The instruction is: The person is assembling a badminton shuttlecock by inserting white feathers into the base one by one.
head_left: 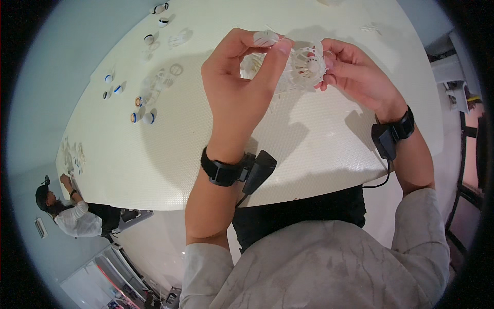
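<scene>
Over the far part of the table, my left hand (234, 90) is closed in a pinch on a small white piece (265, 38), thin and flat-looking with dark lines. My right hand (363, 77) has its fingers closed around the edge of a white openwork model (309, 64). The model has a round, spoked end facing me and pale thin sticks inside. Its left part passes behind my left hand, so I cannot tell whether that hand touches it too.
White pots with blue bands (118, 89) and clear ring-shaped pieces (159, 80) lie to the left. Smaller pots with black bands (163, 22) stand at the far left. Thin white strips (371, 29) lie at the far right. Another person (77, 216) sits at the table's left end.
</scene>
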Demonstrator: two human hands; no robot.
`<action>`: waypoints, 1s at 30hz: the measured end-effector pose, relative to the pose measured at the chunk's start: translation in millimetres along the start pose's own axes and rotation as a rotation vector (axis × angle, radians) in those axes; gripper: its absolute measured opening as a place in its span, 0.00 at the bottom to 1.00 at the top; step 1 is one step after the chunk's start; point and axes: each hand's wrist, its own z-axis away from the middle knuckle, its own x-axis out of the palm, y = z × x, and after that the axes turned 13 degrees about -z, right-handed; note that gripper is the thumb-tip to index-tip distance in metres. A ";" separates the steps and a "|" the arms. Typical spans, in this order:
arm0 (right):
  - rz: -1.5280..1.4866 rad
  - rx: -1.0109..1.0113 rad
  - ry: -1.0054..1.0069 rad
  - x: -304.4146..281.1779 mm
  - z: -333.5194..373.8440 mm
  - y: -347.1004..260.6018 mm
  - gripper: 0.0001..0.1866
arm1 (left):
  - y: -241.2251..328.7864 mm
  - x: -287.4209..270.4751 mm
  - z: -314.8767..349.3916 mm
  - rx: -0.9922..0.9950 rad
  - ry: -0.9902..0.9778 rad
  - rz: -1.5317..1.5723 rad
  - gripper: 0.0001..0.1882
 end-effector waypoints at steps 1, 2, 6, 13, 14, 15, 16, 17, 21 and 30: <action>-0.003 -0.002 0.003 -0.1 0.3 0.0 0.16 | -0.1 -0.3 0.3 -0.002 -0.006 -0.003 0.04; -0.006 -0.006 0.005 -0.3 0.3 -0.1 0.16 | -0.2 -0.1 0.5 -0.002 -0.012 -0.006 0.04; -0.002 0.007 0.008 -1.1 -0.2 -1.0 0.16 | 0.7 5.8 1.3 -0.033 0.044 0.064 0.06; 0.024 0.003 0.019 -0.3 0.6 -2.1 0.17 | 6.7 2.1 -1.7 -0.018 -0.029 -0.069 0.06; 0.022 -0.001 0.018 -0.5 0.3 -2.8 0.16 | 6.9 -0.5 -3.7 0.022 0.011 -0.093 0.07; 0.033 -0.001 0.019 -0.8 -0.3 -3.4 0.16 | 6.9 -3.3 -6.1 0.060 0.052 -0.116 0.07; 0.044 -0.001 0.018 -0.7 -0.4 -3.5 0.16 | 6.4 -6.0 -8.5 0.175 0.094 -0.199 0.07; 0.060 -0.002 0.016 -0.6 -0.9 -3.7 0.16 | 5.4 -8.7 -11.6 0.288 0.139 -0.282 0.07; 0.053 0.027 0.047 1.6 -2.4 -3.6 0.14 | 1.9 -14.6 -14.0 0.442 0.153 -0.384 0.07; 0.030 0.034 0.147 8.1 -0.3 -1.3 0.13 | -0.3 -15.2 -5.5 0.299 0.077 -0.414 0.03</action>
